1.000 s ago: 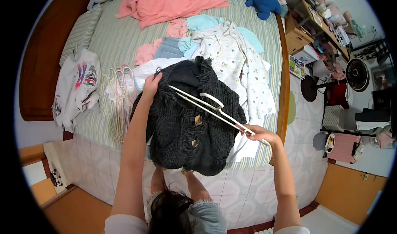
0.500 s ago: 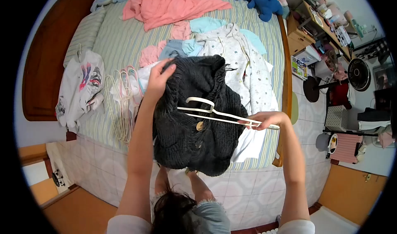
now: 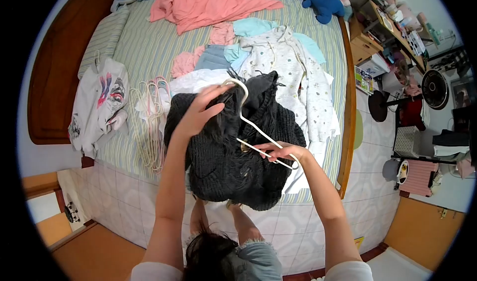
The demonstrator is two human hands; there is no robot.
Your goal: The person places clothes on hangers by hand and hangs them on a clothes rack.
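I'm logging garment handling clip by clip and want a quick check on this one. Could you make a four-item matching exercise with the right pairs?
Things:
1. White hanger
2. Dark cardigan
3. Pink cloth
4. Black fan

Places or states:
A. Bunched at the far end of the bed
B. Held in the right hand
C. Off the bed, to its right
D. Knitted, with the left hand near its neckline

Pairs: 1-B, 2-D, 3-A, 4-C

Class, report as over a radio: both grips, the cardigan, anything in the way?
Left grip spread over black cardigan. Right grip holding white hanger. Hanger partly inside cardigan, far end hidden. Patterned hoodie close beyond, not blocking.
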